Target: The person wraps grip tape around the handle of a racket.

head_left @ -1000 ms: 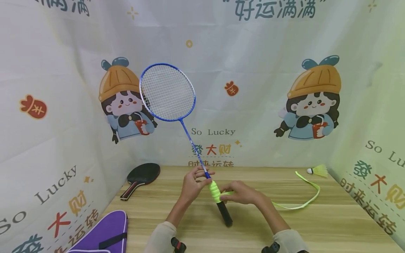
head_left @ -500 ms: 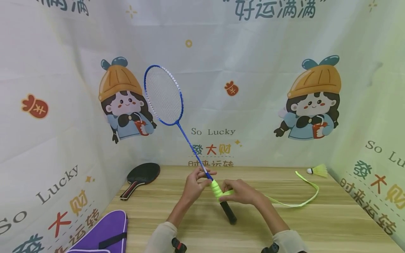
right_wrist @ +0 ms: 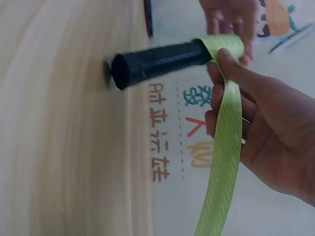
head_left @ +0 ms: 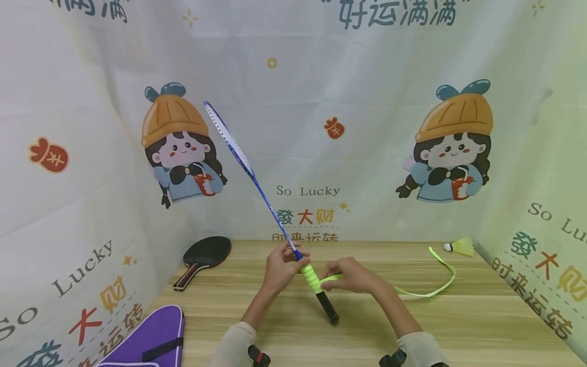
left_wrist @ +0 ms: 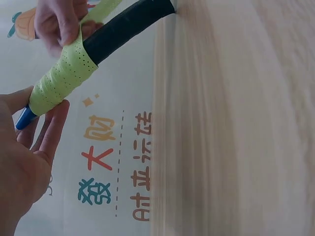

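Backdrop lettering (head_left: 311,191) reads "So Lucky" behind left fingers (left_wrist: 55,128) holding a racket (head_left: 269,204), right fingers (right_wrist: 215,73) pinching lime tape (right_wrist: 226,147).

Pale, lightly creased cloth (head_left: 376,61) hung behind the desk (head_left: 481,331) and along both sides. Two cartoon figures (head_left: 451,148) in orange hats were printed across the back, with "So Lucky" lettering (head_left: 308,191) between them and a red pouch (head_left: 334,128) above it. The desk had a wood-grain top. Soft light fell, yellowish at the right.
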Tool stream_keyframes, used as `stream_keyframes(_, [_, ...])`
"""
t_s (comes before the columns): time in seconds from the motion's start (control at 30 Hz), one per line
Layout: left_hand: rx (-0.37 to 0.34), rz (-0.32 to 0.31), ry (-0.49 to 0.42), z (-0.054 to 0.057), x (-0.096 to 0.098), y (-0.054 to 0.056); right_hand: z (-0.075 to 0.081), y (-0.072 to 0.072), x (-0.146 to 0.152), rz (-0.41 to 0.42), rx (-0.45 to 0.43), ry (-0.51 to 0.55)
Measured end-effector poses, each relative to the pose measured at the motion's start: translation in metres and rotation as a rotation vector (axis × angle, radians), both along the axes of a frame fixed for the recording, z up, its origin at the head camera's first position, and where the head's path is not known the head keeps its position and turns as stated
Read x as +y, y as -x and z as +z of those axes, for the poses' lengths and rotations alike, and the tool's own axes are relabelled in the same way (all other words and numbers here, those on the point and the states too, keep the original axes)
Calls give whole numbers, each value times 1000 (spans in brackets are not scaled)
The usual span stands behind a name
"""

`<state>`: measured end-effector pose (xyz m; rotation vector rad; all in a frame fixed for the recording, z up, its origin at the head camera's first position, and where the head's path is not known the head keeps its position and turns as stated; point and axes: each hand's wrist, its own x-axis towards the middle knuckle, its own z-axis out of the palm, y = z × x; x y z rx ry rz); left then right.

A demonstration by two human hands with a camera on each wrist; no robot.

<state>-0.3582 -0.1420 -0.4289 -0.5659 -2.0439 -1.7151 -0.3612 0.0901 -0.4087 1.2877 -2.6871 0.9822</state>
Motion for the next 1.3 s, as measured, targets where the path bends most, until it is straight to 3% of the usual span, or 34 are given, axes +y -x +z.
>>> stream_keyframes(0.23, [-19, -48, -49, 0, -2, 2, 2, 3, 11, 30, -57, 34])
stream_keyframes(0.47, [-85, -124, -60, 2, -5, 1, -2, 3, 6, 30, -48, 41])
stream_keyframes(0.8, [-123, -240, -103, 2, -6, 0, -9, 6, 2, 27, -58, -5])
stream_keyframes(1.0, [-118, -226, -161, 2, -8, 2, -10, 6, 1, 49, -43, -7])
stream_keyframes(1.2, [-147, -118, -180, 0, -11, 4, -9, 3, 0, 36, -46, 0])
stream_keyframes(1.3, [-153, -106, -169, 0, -13, 2, -9, 2, -2, 20, -57, 19])
